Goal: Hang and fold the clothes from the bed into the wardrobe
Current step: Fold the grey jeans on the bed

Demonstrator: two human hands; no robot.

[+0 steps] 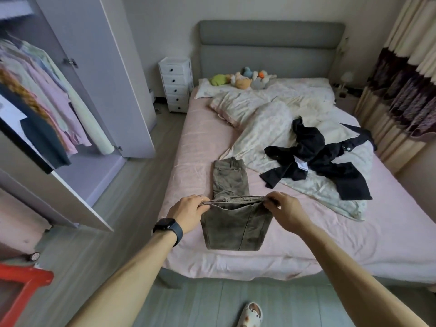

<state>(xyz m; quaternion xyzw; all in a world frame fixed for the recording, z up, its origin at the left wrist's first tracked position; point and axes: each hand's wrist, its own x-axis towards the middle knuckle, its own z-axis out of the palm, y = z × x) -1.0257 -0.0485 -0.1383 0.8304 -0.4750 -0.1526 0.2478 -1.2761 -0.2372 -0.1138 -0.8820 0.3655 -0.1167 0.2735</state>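
Olive-green trousers [232, 223] lie lengthwise on the pink sheet of the bed [195, 147], near its foot. My left hand [188, 212] pinches the left corner of the leg hems, and my right hand [286, 213] pinches the right corner. The hem end is lifted off the sheet and doubled toward the waistband, which lies flat further up the bed. A crumpled black garment [313, 159] sprawls on the floral duvet to the right. The wardrobe [77, 95] stands open at the left, with pastel shirts hanging on its rail.
A floral duvet [266, 128] and soft toys [243, 79] cover the head of the bed. White drawers [175, 84] stand beside the headboard. An open wardrobe door [54, 192] juts into the floor space at left. A red stool [21, 286] sits at lower left.
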